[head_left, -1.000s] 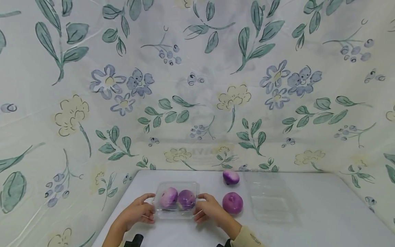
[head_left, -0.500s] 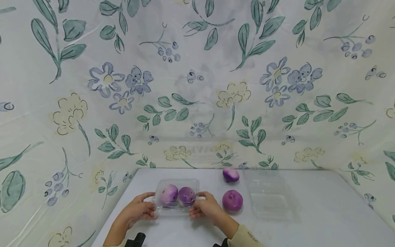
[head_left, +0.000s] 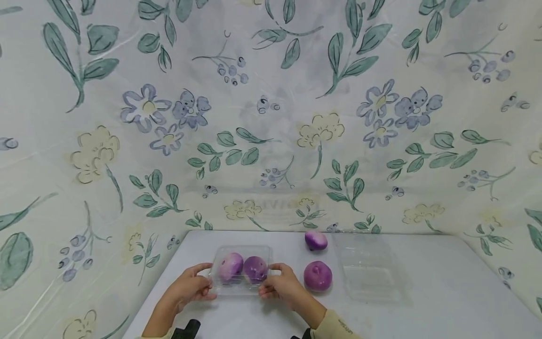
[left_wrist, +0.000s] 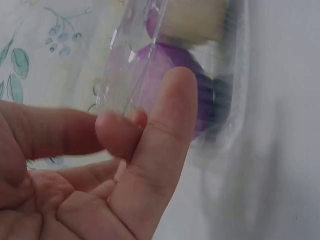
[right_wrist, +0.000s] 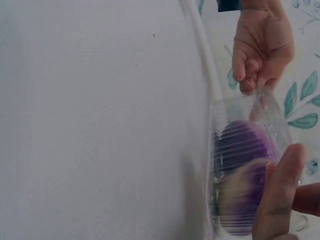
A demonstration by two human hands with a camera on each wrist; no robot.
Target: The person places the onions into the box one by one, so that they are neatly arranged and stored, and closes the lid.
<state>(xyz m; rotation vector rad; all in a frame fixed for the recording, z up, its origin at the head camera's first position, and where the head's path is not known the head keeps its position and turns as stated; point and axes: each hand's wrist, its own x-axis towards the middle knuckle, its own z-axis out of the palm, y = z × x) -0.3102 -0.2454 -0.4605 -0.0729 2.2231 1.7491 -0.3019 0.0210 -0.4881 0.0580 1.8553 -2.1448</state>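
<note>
A clear plastic box (head_left: 241, 288) with two purple onions (head_left: 231, 267) inside is at the left part of the white table. My left hand (head_left: 191, 285) holds its left edge; the left wrist view shows the thumb and a finger (left_wrist: 172, 110) pinching the rim. On the opposite side my right hand (head_left: 284, 284) grips the box's near right corner. In the right wrist view, ridges on the box wall (right_wrist: 240, 107) partly blur the onions. Whether the lid is fastened cannot be made out.
Two more purple onions stand right of the box, one nearer (head_left: 318, 277) and one at the back (head_left: 316, 240). Further right lies another clear plastic container (head_left: 372, 283), with nothing visible inside. A floral curtain (head_left: 271, 141) hangs behind the white table (head_left: 457, 301).
My right hand's lower fingers have shifted slightly left under the box's corner. The left fingers have moved a little inward too. The box and loose onions keep their places.
</note>
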